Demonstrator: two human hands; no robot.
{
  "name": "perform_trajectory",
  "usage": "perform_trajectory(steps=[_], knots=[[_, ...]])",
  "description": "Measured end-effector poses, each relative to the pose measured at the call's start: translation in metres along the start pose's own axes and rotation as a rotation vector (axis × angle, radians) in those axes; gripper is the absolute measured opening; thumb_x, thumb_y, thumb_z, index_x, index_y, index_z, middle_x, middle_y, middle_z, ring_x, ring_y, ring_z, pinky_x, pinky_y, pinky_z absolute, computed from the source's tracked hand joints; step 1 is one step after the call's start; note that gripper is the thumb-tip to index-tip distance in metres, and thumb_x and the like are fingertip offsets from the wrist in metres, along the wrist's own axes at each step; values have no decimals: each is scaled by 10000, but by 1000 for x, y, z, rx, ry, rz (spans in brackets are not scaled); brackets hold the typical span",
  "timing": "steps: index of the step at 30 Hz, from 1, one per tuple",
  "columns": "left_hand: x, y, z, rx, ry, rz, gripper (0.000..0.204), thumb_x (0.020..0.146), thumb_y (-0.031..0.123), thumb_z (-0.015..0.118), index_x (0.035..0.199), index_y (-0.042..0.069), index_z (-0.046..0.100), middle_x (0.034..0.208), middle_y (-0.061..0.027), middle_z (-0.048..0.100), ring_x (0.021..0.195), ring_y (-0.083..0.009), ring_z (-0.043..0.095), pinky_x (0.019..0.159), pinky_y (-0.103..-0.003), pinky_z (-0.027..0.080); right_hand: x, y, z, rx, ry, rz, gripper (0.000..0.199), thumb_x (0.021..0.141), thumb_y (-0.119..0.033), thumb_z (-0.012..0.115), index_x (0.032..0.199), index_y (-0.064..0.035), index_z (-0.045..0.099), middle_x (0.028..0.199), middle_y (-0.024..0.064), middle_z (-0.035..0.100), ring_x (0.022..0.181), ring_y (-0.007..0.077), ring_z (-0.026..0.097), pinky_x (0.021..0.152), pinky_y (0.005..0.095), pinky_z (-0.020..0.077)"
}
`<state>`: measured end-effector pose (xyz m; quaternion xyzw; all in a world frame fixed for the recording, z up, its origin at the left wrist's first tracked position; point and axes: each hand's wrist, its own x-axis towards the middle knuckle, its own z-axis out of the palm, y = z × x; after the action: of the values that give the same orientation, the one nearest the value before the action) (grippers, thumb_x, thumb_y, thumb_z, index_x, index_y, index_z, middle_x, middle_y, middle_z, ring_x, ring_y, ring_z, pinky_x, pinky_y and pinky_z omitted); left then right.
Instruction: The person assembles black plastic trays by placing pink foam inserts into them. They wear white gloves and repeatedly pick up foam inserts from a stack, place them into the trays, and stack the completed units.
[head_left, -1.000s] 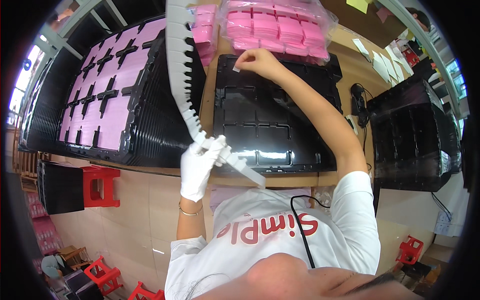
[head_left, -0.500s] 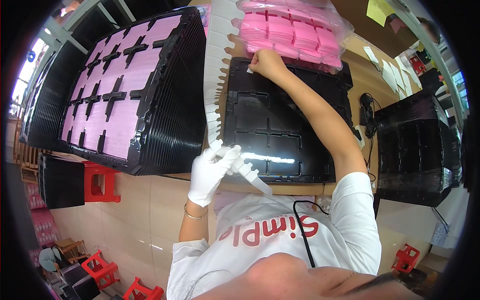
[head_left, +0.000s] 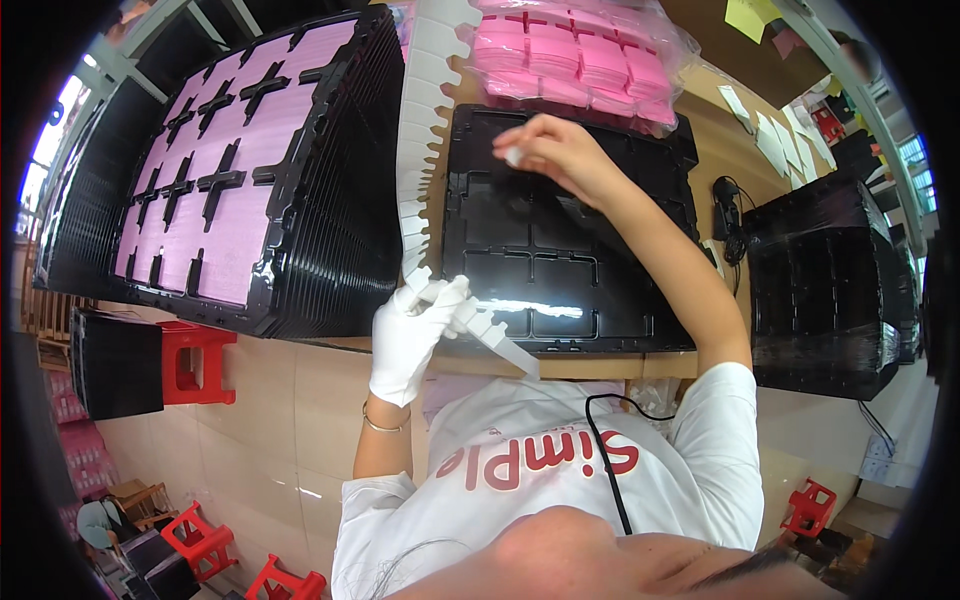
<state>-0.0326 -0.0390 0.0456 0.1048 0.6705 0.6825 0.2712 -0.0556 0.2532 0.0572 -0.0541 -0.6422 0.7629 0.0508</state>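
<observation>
My left hand (head_left: 412, 338), in a white glove, is closed on a long white paper strip (head_left: 418, 150) with notched edges. The strip runs up along the left side of a black plastic tray (head_left: 560, 225), and its loose end (head_left: 515, 355) hangs past the tray's near edge. Above the tray's far left part is my bare right hand (head_left: 568, 158), its thumb and fingers pinched on a small white piece (head_left: 514, 156). That piece is slightly blurred; its kind is hard to make out. Shallow moulded compartments mark the shiny tray.
To the left rises a tall stack of black trays (head_left: 330, 190), its top one holding pink sheets (head_left: 240, 125). Bagged pink pads (head_left: 575, 55) lie beyond the tray. A black cabled device (head_left: 727, 205) and another wrapped stack (head_left: 820, 290) are at right; a red stool (head_left: 197, 365) stands below left.
My right hand has moved from the tray's far left corner slightly right and nearer, carrying the small white piece. My left hand keeps its grip on the strip. The whole view has shifted slightly.
</observation>
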Motion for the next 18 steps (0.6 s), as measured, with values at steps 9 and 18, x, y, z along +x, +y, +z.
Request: perform_trajectory(steps=[9, 18], knots=[[-7, 4, 9, -136, 58, -14, 165, 906, 151, 687, 986, 7, 679, 823, -55, 691, 635, -82, 611, 548, -203, 443, -127, 12, 88, -222, -53, 246, 169, 862, -139, 707, 988, -33, 667, 824, 6, 614, 720, 41, 514, 643, 221, 418], [-14, -6, -4, -123, 148, -51, 145, 908, 138, 683, 974, 10, 679, 811, -40, 680, 639, -79, 607, 546, -205, 436, -152, 20, 113, -555, 77, -39, 131, 787, -127, 777, 866, -64, 694, 704, -11, 503, 593, 68, 426, 528, 250, 363]])
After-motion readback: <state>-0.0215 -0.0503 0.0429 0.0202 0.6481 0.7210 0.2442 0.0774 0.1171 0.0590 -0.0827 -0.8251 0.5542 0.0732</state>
